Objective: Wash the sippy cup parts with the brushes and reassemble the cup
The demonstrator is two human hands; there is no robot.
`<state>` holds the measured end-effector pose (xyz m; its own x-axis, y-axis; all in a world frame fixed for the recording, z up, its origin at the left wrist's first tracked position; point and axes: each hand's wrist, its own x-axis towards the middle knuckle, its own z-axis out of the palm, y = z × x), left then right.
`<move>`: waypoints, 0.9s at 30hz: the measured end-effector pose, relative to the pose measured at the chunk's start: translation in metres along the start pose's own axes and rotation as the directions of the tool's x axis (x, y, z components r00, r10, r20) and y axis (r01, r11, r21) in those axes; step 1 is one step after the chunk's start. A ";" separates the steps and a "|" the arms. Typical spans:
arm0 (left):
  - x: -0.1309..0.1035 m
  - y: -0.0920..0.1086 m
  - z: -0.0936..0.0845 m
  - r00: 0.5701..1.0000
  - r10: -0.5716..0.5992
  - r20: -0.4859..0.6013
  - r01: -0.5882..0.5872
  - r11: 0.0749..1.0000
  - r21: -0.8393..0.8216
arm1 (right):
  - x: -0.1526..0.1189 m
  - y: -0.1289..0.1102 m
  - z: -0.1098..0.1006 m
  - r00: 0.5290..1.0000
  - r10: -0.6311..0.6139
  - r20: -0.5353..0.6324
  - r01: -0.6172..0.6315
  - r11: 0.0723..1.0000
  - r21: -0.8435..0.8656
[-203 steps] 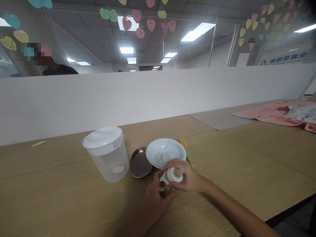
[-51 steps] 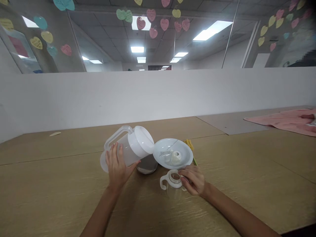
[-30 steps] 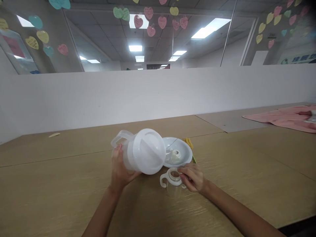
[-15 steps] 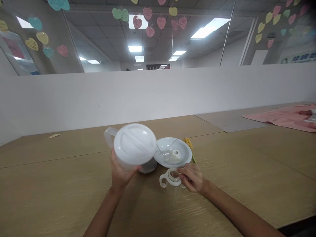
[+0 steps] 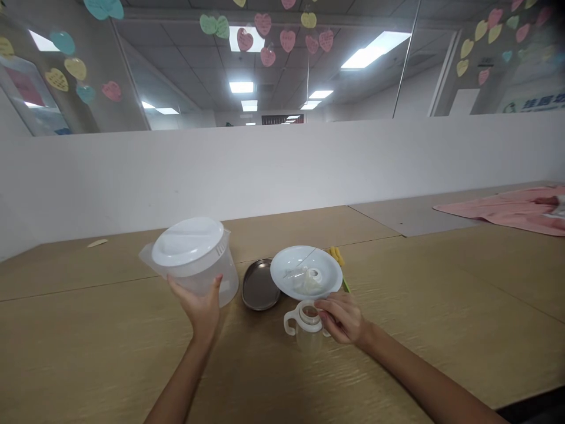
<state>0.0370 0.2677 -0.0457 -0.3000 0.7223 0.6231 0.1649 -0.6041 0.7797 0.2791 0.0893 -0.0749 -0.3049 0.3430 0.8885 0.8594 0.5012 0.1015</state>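
Observation:
A translucent pitcher (image 5: 220, 268) with a white lid is at the left, tilted a little. My left hand (image 5: 199, 303) is wrapped against its near side, thumb and fingers apart around the wall. In front of the white bowl stands a small clear bottle (image 5: 309, 337) with a white two-handled collar. My right hand (image 5: 342, 317) pinches at the right side of the bottle's rim. The white bowl (image 5: 282, 268) holds a clear and white piece with a round opening (image 5: 313, 275). Between pitcher and bowl lies a dark oval metal dish (image 5: 260, 285).
Behind the bowl is a yellow object (image 5: 336, 255) with a green part. A pink cloth (image 5: 498, 209) lies at the far right, with another person's hand (image 5: 547, 201) on it. A flat wooden piece (image 5: 97, 242) rests far left.
My left hand has carried the pitcher left and down, turning it more upright. The metal dish now shows fully. My right hand has stayed at the bottle.

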 end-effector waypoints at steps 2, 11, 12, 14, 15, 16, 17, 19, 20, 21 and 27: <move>-0.002 -0.001 0.000 1.000 -0.006 0.024 0.005 0.999 0.050 | -0.001 0.000 0.000 1.000 0.004 0.008 -0.004 1.000 -0.004; -0.004 0.008 0.001 0.994 -0.103 0.035 0.095 0.980 0.174 | 0.006 -0.004 -0.004 1.000 0.005 -0.004 -0.005 1.000 0.000; -0.004 0.007 0.001 0.994 -0.104 0.029 0.097 0.981 0.168 | 0.006 -0.004 -0.004 1.000 0.006 -0.004 -0.006 1.000 0.001; -0.002 0.005 0.002 0.995 -0.094 0.030 0.087 0.983 0.164 | 0.006 -0.004 -0.003 1.000 0.013 0.002 -0.013 1.000 0.007; -0.001 0.004 0.002 0.995 -0.090 0.039 0.082 0.982 0.167 | 0.005 -0.004 -0.003 1.000 0.019 0.006 -0.020 1.000 0.008; -0.001 0.004 0.002 0.995 -0.091 0.051 0.081 0.982 0.172 | 0.005 -0.004 -0.002 1.000 0.026 0.009 -0.026 1.000 0.005; -0.001 0.004 0.002 0.993 -0.097 0.063 0.084 0.980 0.182 | 0.005 -0.004 -0.002 0.999 0.031 0.014 -0.031 1.000 0.000; -0.004 0.008 0.000 0.994 -0.095 0.062 0.080 0.973 0.215 | 0.005 -0.002 -0.004 0.999 0.032 0.008 -0.032 0.999 -0.028; -0.006 0.013 -0.002 0.997 -0.055 0.050 0.043 0.973 0.228 | 0.006 0.000 -0.006 1.000 0.028 -0.012 -0.029 0.998 -0.059; -0.009 0.019 -0.003 0.999 0.021 0.029 -0.027 0.972 0.233 | 0.006 0.002 -0.008 0.999 0.032 -0.039 -0.036 0.994 -0.100; -0.029 0.075 0.022 0.805 0.389 0.448 -0.440 0.898 0.011 | 0.006 0.033 -0.022 0.844 0.416 -0.339 -0.501 0.838 -0.218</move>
<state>0.0792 0.2091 -0.0043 0.2433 0.4969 0.8330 0.2905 -0.8567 0.4262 0.3150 0.0902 -0.0566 0.2396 0.2285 0.9436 0.9621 0.0746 -0.2624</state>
